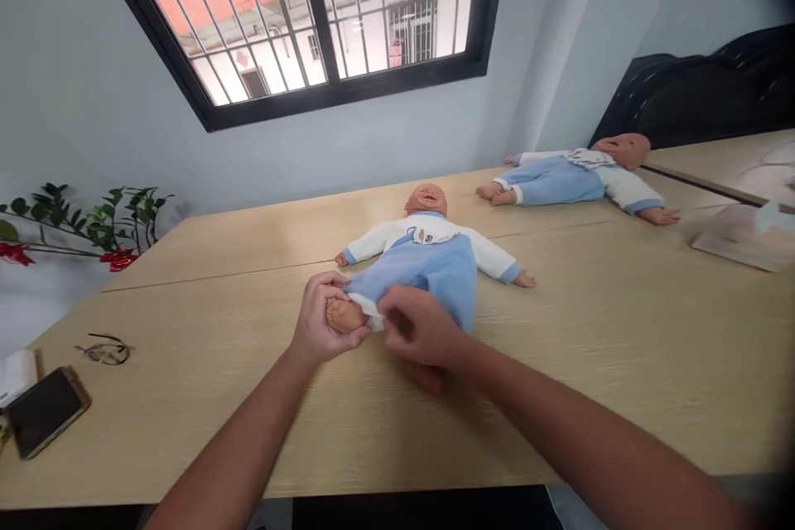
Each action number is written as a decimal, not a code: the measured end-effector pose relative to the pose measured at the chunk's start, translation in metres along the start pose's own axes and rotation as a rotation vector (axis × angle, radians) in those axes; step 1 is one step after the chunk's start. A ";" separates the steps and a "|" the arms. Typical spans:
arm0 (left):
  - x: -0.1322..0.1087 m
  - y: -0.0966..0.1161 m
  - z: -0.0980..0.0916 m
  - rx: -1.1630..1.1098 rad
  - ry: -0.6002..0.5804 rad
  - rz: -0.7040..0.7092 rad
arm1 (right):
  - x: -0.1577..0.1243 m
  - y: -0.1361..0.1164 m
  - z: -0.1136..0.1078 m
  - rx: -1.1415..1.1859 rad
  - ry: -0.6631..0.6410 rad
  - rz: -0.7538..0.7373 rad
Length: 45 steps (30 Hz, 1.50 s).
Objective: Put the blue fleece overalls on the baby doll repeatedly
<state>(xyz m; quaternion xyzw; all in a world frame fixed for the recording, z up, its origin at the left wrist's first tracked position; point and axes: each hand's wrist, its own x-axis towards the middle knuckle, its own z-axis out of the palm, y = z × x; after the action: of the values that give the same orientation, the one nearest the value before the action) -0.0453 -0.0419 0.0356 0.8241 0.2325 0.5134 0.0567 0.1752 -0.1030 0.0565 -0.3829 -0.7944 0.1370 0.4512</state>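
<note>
A baby doll [428, 261] in a white top and light blue overalls lies on its back in the middle of the table, head away from me. My left hand [320, 321] is wrapped round the doll's foot [345, 315] on the left side. With its fingers pinched, my right hand [417, 325] grips the white cuff [371, 312] of that trouser leg. The doll's other foot [426, 377] shows blurred beneath my right hand. My right fingertips are partly hidden by the hand itself.
A second doll [562, 178] in like clothes lies at the back right. Tissues in a clear pack [749, 238] stand at the right. Glasses [107, 349] and a phone [48, 410] lie at the left, near a potted plant [115, 224]. Behind the table is a barred window [335, 87].
</note>
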 end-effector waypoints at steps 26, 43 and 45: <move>0.007 0.031 0.000 -0.023 -0.588 -0.499 | -0.007 0.004 0.020 -0.371 -0.120 -0.020; -0.001 0.053 -0.003 0.159 -0.848 -0.381 | 0.014 0.065 -0.048 -0.604 0.116 0.026; -0.001 0.056 -0.006 0.050 -0.876 -0.361 | 0.014 0.091 -0.067 -0.562 0.269 0.236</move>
<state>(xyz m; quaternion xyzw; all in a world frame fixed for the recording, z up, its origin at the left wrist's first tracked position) -0.0329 -0.0925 0.0566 0.9106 0.3384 0.0935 0.2180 0.2703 -0.0405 0.0512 -0.5966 -0.6845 -0.0878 0.4097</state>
